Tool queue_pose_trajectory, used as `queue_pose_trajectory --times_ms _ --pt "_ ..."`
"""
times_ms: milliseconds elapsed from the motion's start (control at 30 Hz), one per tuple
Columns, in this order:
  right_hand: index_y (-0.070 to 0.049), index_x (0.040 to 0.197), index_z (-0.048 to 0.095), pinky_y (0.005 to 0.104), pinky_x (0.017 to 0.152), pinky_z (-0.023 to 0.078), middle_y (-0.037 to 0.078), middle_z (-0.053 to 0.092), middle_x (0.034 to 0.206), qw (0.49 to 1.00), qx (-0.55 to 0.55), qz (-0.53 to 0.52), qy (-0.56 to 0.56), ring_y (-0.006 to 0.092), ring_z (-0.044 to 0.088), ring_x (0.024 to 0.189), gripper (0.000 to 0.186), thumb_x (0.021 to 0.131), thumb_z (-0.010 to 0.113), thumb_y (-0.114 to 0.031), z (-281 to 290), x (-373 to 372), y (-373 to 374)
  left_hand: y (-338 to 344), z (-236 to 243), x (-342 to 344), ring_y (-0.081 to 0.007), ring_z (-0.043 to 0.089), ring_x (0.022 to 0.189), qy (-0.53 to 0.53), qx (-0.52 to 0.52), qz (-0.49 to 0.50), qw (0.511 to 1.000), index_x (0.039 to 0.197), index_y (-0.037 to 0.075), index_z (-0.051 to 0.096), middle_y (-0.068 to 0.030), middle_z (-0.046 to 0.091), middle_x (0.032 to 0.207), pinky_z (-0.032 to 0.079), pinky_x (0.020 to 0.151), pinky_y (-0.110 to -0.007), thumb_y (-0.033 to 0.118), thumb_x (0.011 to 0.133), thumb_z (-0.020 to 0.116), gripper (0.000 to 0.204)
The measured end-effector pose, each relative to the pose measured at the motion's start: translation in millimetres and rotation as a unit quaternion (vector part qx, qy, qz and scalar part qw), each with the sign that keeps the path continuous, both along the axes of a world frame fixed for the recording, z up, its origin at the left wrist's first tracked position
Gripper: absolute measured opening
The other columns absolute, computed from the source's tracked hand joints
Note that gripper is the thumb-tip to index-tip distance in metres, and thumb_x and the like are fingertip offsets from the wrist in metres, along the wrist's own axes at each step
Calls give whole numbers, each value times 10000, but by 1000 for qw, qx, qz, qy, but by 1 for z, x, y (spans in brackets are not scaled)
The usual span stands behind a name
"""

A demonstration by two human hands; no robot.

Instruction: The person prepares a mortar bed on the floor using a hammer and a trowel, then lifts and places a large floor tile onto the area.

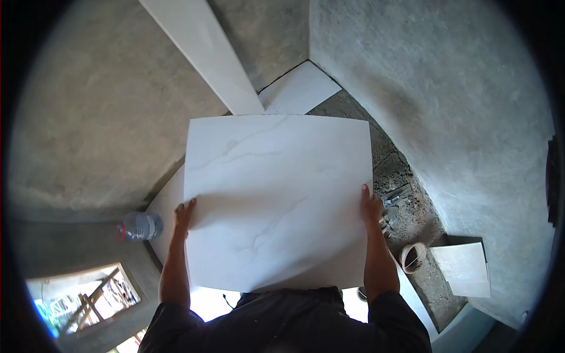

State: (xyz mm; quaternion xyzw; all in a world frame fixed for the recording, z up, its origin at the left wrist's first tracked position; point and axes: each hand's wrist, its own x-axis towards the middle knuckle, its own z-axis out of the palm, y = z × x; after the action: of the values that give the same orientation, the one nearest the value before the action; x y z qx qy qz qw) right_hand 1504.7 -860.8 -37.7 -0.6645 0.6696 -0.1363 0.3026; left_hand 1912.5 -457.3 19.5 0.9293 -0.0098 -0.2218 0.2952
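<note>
A large square white floor tile (pixel 276 194) with faint grey veins is held up in front of my body. My left hand (pixel 185 216) grips its left edge, thumb on the top face and fingers curled beneath, mostly hidden. On the opposite edge my right hand (pixel 371 206) holds it the same way, thumb up along the rim. The tile hides much of the floor below it.
White tiles (pixel 303 88) lie in the far corner. A pale column (pixel 206 53) rises at the back. Rough mortar (pixel 412 206) covers the right floor strip, with a bucket (pixel 412 257) and a leaning tile (pixel 462 270). A plastic bottle (pixel 141 226) is at left.
</note>
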Motion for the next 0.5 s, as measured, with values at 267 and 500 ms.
queue_pose_trajectory --times_ms 267,500 --pt "93 988 632 426 853 453 264 632 986 972 146 -161 94 375 609 958 846 722 549 -706 -43 29 -14 -64 -116 83 -388 586 992 27 229 -165 959 968 -10 633 -247 622 1016 438 873 -470 682 738 517 738" --pt "121 1026 600 410 889 434 286 603 1052 916 267 -278 113 380 577 1023 828 757 560 -661 -95 17 4 -232 -137 146 -373 584 1019 68 287 -265 918 1006 6 638 -231 627 1026 439 882 -448 664 740 519 720"
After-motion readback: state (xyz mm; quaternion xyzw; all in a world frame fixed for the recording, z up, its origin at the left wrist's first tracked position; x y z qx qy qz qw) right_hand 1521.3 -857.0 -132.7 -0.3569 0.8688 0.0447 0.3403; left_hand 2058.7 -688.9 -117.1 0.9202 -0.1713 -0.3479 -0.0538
